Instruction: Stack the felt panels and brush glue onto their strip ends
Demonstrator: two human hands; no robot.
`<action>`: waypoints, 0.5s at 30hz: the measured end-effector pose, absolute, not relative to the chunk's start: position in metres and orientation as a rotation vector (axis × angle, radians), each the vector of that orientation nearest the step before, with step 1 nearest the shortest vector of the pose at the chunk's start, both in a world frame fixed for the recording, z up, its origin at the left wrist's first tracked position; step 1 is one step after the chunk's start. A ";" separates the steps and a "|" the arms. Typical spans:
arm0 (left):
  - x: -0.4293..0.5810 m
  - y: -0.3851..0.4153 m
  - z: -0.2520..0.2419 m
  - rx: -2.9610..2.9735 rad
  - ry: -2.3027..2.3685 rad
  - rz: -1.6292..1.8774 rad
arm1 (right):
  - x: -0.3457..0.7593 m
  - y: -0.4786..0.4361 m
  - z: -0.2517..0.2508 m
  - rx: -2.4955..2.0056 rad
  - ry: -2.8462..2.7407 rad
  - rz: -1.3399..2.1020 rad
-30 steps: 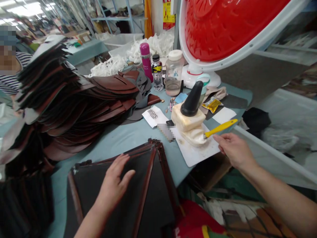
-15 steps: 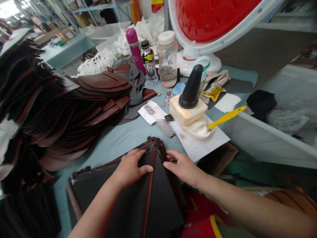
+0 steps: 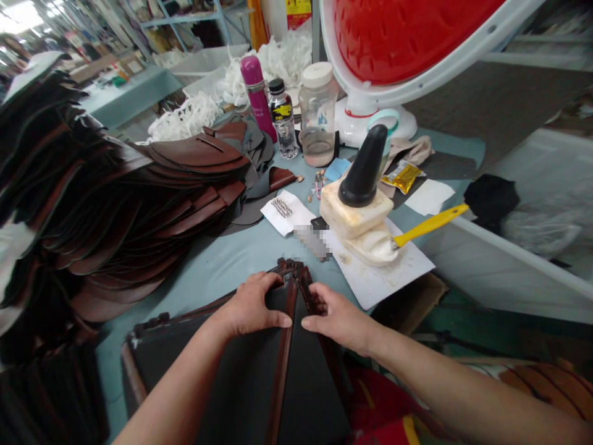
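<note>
A large black leather piece (image 3: 241, 364) with reddish-brown edging lies folded or stacked in front of me, bunched at its far corner. My left hand (image 3: 252, 304) rests on its left panel, thumb stretched toward a brown seam strip (image 3: 283, 358) and fingers bent near the far edge. My right hand (image 3: 336, 315) grips the right edge near that corner, its thumb on the black surface and its fingers curled at the side. The undersides of the fingers are hidden. Just beyond the corner lies a small pixelated item (image 3: 312, 240).
Brown leather pieces (image 3: 185, 204) are piled at left. Beyond stand a pink flask (image 3: 257, 99), a bottle (image 3: 282, 123), a jar (image 3: 319, 117) and a red-and-white fan (image 3: 407, 37). At right, a yellow-handled brush (image 3: 430, 225) sits in white paste beside a block with a black cone (image 3: 364, 167).
My left hand has shifted slightly right, its fingers more bent. My right thumb has moved left and down onto the black panel. The view has shifted a little.
</note>
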State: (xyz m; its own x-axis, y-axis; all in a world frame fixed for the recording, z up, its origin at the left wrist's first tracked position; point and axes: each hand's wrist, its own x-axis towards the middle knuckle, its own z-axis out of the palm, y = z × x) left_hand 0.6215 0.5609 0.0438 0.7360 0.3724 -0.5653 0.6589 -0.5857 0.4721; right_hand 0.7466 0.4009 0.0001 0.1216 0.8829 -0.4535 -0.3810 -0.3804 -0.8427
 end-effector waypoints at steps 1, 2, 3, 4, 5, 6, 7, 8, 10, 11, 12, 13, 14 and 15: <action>0.623 0.561 0.046 2.233 0.744 -0.544 | 0.746 0.401 0.000 -1.317 -0.557 1.491; 0.625 0.562 0.049 2.212 0.715 -0.545 | 0.746 0.400 0.000 -1.306 -0.562 1.493; 0.626 0.562 0.051 2.193 0.694 -0.544 | 0.745 0.399 0.000 -1.298 -0.568 1.499; 0.627 0.562 0.053 2.181 0.683 -0.547 | 0.746 0.398 0.000 -1.296 -0.575 1.504; 0.627 0.562 0.054 2.181 0.682 -0.552 | 0.746 0.397 0.000 -1.300 -0.581 1.505; 0.628 0.562 0.055 2.190 0.686 -0.558 | 0.747 0.396 -0.001 -1.304 -0.586 1.506; 0.628 0.561 0.056 2.202 0.690 -0.560 | 0.748 0.395 -0.002 -1.310 -0.588 1.507; 0.628 0.561 0.056 2.210 0.697 -0.556 | 0.749 0.394 -0.004 -1.326 -0.585 1.503; 0.629 0.559 0.055 2.161 0.724 -0.545 | 0.751 0.394 -0.009 -1.405 -0.581 1.447; 0.629 0.558 0.054 2.108 0.737 -0.539 | 0.752 0.395 -0.012 -1.462 -0.564 1.394; 0.629 0.557 0.054 2.047 0.746 -0.536 | 0.752 0.396 -0.016 -1.525 -0.528 1.334; 0.630 0.556 0.054 1.992 0.749 -0.535 | 0.752 0.399 -0.019 -1.584 -0.481 1.278; 0.629 0.556 0.054 1.953 0.744 -0.528 | 0.752 0.401 -0.023 -1.617 -0.455 1.238; 0.629 0.556 0.055 1.935 0.733 -0.518 | 0.751 0.404 -0.026 -1.630 -0.463 1.213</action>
